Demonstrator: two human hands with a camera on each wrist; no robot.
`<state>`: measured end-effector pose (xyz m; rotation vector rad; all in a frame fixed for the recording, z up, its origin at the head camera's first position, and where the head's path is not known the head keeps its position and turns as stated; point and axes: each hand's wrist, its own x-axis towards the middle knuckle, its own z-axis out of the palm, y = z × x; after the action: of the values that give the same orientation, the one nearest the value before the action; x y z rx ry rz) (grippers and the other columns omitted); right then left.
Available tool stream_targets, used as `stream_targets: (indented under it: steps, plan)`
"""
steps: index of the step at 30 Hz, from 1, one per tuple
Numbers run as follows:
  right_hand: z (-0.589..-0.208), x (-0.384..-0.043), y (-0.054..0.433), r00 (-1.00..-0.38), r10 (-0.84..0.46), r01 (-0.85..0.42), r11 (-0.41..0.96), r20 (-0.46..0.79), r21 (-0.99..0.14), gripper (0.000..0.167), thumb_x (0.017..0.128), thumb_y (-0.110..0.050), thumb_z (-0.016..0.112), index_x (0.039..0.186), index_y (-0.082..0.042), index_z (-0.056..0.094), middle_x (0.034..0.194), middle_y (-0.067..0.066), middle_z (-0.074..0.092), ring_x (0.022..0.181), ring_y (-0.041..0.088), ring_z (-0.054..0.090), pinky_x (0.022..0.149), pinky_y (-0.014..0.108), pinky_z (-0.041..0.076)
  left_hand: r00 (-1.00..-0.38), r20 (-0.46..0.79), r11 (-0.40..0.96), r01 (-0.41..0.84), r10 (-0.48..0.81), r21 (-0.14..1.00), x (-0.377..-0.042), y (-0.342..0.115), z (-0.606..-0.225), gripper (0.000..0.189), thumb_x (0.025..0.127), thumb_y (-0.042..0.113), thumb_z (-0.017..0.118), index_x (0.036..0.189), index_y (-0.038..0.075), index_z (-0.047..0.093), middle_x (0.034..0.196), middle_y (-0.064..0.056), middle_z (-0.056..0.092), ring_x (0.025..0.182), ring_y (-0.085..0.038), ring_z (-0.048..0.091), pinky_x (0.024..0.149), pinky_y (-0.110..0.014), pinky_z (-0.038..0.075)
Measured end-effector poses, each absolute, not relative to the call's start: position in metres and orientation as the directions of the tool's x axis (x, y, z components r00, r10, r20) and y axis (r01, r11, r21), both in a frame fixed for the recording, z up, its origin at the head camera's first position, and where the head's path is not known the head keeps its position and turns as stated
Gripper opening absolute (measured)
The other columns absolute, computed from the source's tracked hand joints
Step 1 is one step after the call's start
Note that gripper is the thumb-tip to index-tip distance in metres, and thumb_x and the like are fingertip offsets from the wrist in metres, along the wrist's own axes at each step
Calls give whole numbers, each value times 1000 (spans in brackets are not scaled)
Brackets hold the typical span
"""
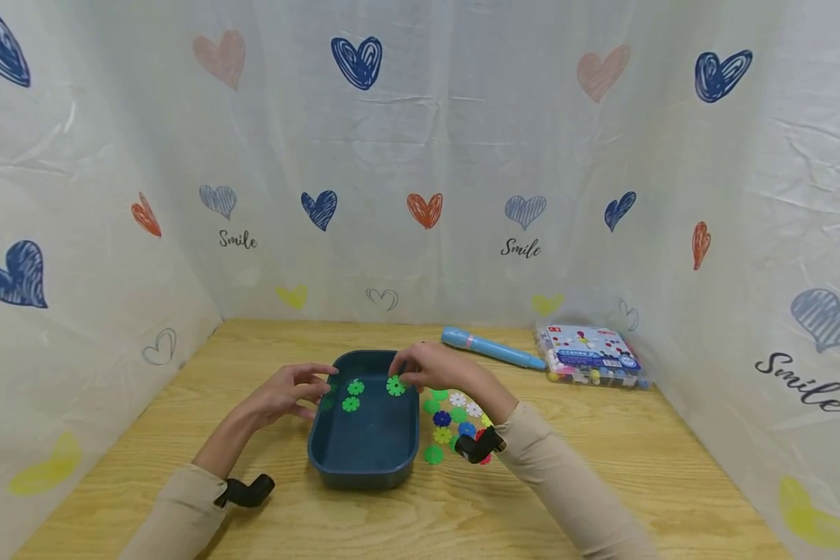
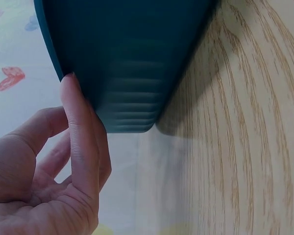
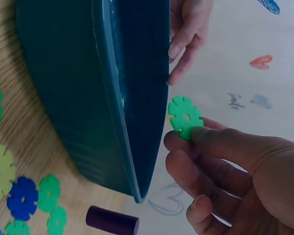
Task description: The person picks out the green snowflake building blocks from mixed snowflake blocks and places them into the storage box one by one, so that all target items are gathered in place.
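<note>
A dark teal plastic bin stands on the table between the hands. Inside it lie green notched discs, flower-shaped with a hole in the middle. My right hand is over the bin's right rim and pinches a green disc between thumb and fingertips. At the opposite rim is my left hand, its fingers extended; in the left wrist view a fingertip touches the rim. To the right of the bin, several loose discs in green, blue, yellow, white and red lie partly behind the right forearm.
A light blue pen-like stick lies at the back, beside a clear plastic case of small coloured pieces. The right wrist view shows a short dark purple cylinder near the bin. White curtains printed with hearts surround the table.
</note>
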<state>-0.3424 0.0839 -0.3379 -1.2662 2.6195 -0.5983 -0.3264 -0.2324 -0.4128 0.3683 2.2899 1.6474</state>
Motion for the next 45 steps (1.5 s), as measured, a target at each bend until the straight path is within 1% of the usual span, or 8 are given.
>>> stream_targets:
  steps: [3,8,13,21,27,32,38,45]
  plan:
    - [-337,-344,74,-630,-777,-709,576,-3,-406,19,99,-13,57,112,-13,71,86,5,75,62,12,66,62,19,52,-924,-89,310,33,372,950,-327,-233,-413,54,96,24,64,142,4,47,120,-22,54,92,-23,61,69,-36,62]
    - [-337,-348,58,-628,-777,-690,587,-54,-424,20,99,-10,57,114,-10,70,92,13,75,73,28,72,61,19,53,-921,-93,305,30,378,952,-327,-234,-414,55,96,25,65,143,4,46,125,-28,52,93,-25,62,70,-37,62]
    - [-338,-354,41,-626,-772,-662,600,-109,-449,21,98,-9,59,116,-8,70,95,15,74,77,32,73,64,18,54,-916,-92,298,31,389,954,-328,-234,-415,55,97,25,63,144,4,45,125,-28,52,96,-28,61,71,-37,62]
    - [-352,-363,19,-619,-775,-650,595,-125,-472,21,96,-9,61,115,-7,71,92,10,76,75,27,73,65,21,57,-914,-91,302,36,395,953,-328,-233,-413,54,97,24,62,144,4,45,123,-26,53,96,-29,61,71,-38,62]
    - [-362,-368,6,-625,-766,-603,595,-148,-532,18,95,-8,64,110,-10,73,87,9,75,66,19,71,57,20,52,-918,-93,307,33,385,951,-327,-233,-412,53,98,23,61,145,4,44,122,-22,55,93,-24,61,70,-38,62]
    - [-370,-369,0,-648,-733,-551,640,-209,-535,18,95,-11,64,111,-13,72,82,3,75,61,10,68,52,21,50,-918,-95,310,32,386,950,-326,-233,-412,53,98,24,61,145,4,44,120,-19,56,92,-23,61,70,-37,62]
    - [-377,-370,-3,-659,-705,-510,674,-260,-534,18,95,-10,63,110,-15,72,81,2,74,64,11,69,56,23,54,-914,-89,304,39,396,952,-326,-232,-411,53,98,23,61,144,4,45,122,-21,55,93,-22,62,70,-36,62]
    - [-383,-368,-6,-656,-693,-467,683,-298,-561,16,95,-9,63,107,-12,73,80,1,72,64,12,68,57,23,55,-913,-87,303,42,399,952,-326,-232,-411,53,98,23,61,145,3,44,129,-25,52,94,-22,62,71,-36,62]
